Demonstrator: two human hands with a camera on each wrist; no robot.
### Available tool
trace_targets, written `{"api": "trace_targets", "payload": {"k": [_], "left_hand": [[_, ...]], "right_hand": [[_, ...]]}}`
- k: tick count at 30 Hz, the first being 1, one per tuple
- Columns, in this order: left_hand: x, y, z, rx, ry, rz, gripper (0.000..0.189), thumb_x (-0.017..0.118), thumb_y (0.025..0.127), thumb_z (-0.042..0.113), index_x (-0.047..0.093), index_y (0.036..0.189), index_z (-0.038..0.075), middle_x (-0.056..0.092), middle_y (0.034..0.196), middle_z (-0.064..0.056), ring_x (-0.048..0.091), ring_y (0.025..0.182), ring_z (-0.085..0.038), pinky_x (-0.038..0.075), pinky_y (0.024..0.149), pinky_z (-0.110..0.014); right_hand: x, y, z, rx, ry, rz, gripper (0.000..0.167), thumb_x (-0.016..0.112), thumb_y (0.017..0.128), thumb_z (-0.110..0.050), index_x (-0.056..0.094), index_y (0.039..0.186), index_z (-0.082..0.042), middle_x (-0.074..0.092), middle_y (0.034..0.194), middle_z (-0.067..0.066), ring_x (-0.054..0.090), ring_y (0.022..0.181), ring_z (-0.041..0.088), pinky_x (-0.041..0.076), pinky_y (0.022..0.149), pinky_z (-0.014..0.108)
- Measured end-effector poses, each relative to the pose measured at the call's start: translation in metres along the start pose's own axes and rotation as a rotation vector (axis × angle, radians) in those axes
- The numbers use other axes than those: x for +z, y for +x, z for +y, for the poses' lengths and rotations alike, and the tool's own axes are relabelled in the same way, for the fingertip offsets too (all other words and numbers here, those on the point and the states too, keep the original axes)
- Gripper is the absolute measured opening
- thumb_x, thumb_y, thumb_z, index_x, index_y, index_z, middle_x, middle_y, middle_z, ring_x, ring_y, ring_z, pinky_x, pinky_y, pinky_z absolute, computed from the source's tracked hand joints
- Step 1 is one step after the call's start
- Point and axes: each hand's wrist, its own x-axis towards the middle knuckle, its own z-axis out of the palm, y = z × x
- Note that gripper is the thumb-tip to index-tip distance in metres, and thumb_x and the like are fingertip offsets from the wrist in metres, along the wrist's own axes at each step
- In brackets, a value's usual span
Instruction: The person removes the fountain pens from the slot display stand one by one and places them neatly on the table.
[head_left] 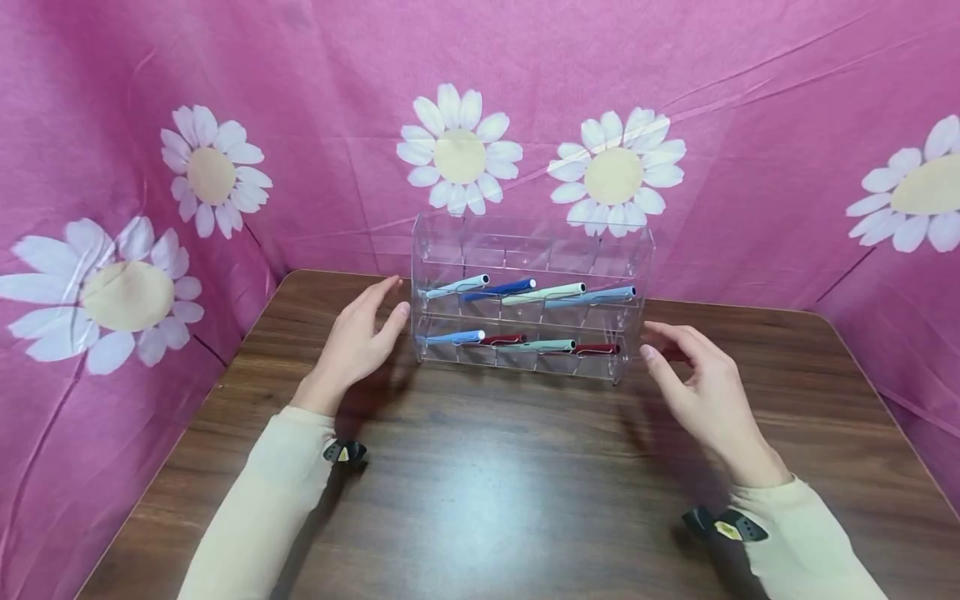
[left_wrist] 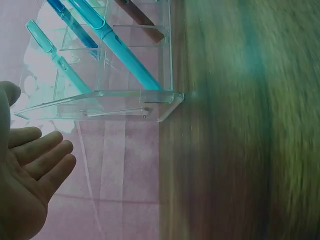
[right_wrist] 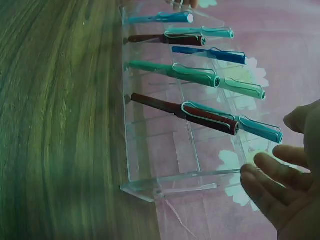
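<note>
A clear acrylic pen stand (head_left: 525,371) with stepped tiers stands toward the back of the table. Its middle tier carries a pale blue pen (head_left: 457,287), a dark blue pen (head_left: 498,291), a pale green pen (head_left: 551,292) and a grey-blue pen (head_left: 596,297). Lower down lie a bright blue pen (head_left: 453,337), a green pen (head_left: 547,345) and two dark red pens, one at the right end (right_wrist: 210,120). My left hand (head_left: 352,342) is beside the stand's left panel, fingers extended and holding nothing. By the right panel my right hand (head_left: 705,396) is empty, its fingers loosely bent.
The brown wood-grain table (head_left: 465,500) spreads in front of the stand. A pink cloth (head_left: 322,100) with large white daisies hangs behind and at both sides. Black straps with small devices (head_left: 726,527) sit at both wrists.
</note>
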Motion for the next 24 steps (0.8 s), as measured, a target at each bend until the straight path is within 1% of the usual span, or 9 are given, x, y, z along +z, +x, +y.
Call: {"api": "trace_targets", "payload": {"k": [2,4,6,7,10,12,18,22,24], "left_hand": [[0.003,0.003,0.0,-0.013,-0.066,0.022,0.053,0.055,0.112,0.028,0.05,0.159,0.003,0.06,0.157,-0.017,0.056,0.147,-0.035,0.042,0.125,-0.051],[0.006,0.007,0.001,-0.032,-0.144,0.041,0.05,0.056,0.112,0.024,0.053,0.156,0.001,0.063,0.154,-0.018,0.06,0.142,-0.035,0.046,0.122,-0.05],[0.008,0.01,0.003,-0.054,-0.21,0.06,0.048,0.057,0.111,0.021,0.055,0.154,-0.001,0.065,0.151,-0.019,0.063,0.138,-0.035,0.05,0.118,-0.049],[0.009,0.011,0.004,-0.065,-0.23,0.068,0.047,0.057,0.111,0.02,0.056,0.153,-0.001,0.066,0.15,-0.02,0.064,0.137,-0.035,0.051,0.117,-0.049],[0.011,0.014,0.005,-0.095,-0.265,0.081,0.045,0.058,0.111,0.02,0.058,0.151,-0.001,0.067,0.148,-0.02,0.066,0.135,-0.035,0.053,0.115,-0.049],[0.012,0.016,0.005,-0.115,-0.276,0.083,0.044,0.058,0.111,0.021,0.06,0.15,0.001,0.068,0.147,-0.019,0.067,0.134,-0.034,0.053,0.115,-0.049],[0.014,0.024,0.006,-0.165,-0.321,0.08,0.044,0.059,0.111,0.024,0.062,0.15,0.003,0.069,0.146,-0.019,0.067,0.135,-0.033,0.052,0.116,-0.048],[0.016,0.03,0.008,-0.175,-0.358,0.084,0.046,0.061,0.11,0.023,0.062,0.15,0.001,0.068,0.147,-0.021,0.065,0.138,-0.033,0.051,0.118,-0.045],[0.017,0.033,0.009,-0.178,-0.373,0.083,0.047,0.062,0.109,0.023,0.061,0.15,-0.001,0.066,0.147,-0.023,0.063,0.14,-0.033,0.051,0.119,-0.044]], "right_hand": [[0.0,0.001,-0.001,0.038,0.041,0.0,0.034,0.074,0.097,0.002,0.075,0.13,-0.004,0.07,0.105,-0.014,0.058,0.094,-0.014,0.044,0.079,0.001],[0.001,0.001,-0.001,0.083,0.082,-0.013,0.031,0.074,0.098,0.001,0.076,0.129,-0.004,0.07,0.106,-0.024,0.061,0.093,-0.014,0.046,0.078,0.001],[0.002,0.002,-0.002,0.128,0.123,-0.039,0.03,0.073,0.1,-0.002,0.076,0.13,-0.004,0.07,0.108,-0.03,0.064,0.092,-0.013,0.049,0.076,0.002],[0.003,0.002,-0.002,0.149,0.14,-0.053,0.029,0.073,0.101,-0.003,0.076,0.13,-0.005,0.071,0.109,-0.031,0.066,0.092,-0.012,0.05,0.076,0.004],[0.006,0.002,-0.002,0.204,0.194,-0.083,0.029,0.072,0.104,-0.008,0.075,0.132,-0.005,0.075,0.113,-0.028,0.069,0.093,-0.009,0.053,0.076,0.007],[0.009,0.002,-0.002,0.228,0.226,-0.092,0.029,0.071,0.104,-0.009,0.075,0.132,-0.005,0.077,0.115,-0.024,0.07,0.096,-0.01,0.055,0.079,0.008],[0.016,0.002,0.001,0.249,0.272,-0.106,0.03,0.073,0.103,-0.008,0.075,0.133,-0.005,0.081,0.121,-0.011,0.07,0.101,-0.012,0.056,0.08,0.01],[0.021,0.002,0.004,0.261,0.316,-0.111,0.032,0.074,0.103,-0.008,0.074,0.134,-0.003,0.081,0.123,-0.009,0.072,0.105,-0.01,0.057,0.082,0.01],[0.024,0.002,0.006,0.26,0.339,-0.115,0.032,0.074,0.102,-0.007,0.073,0.134,-0.001,0.081,0.122,-0.012,0.072,0.103,-0.01,0.057,0.081,0.01]]}}
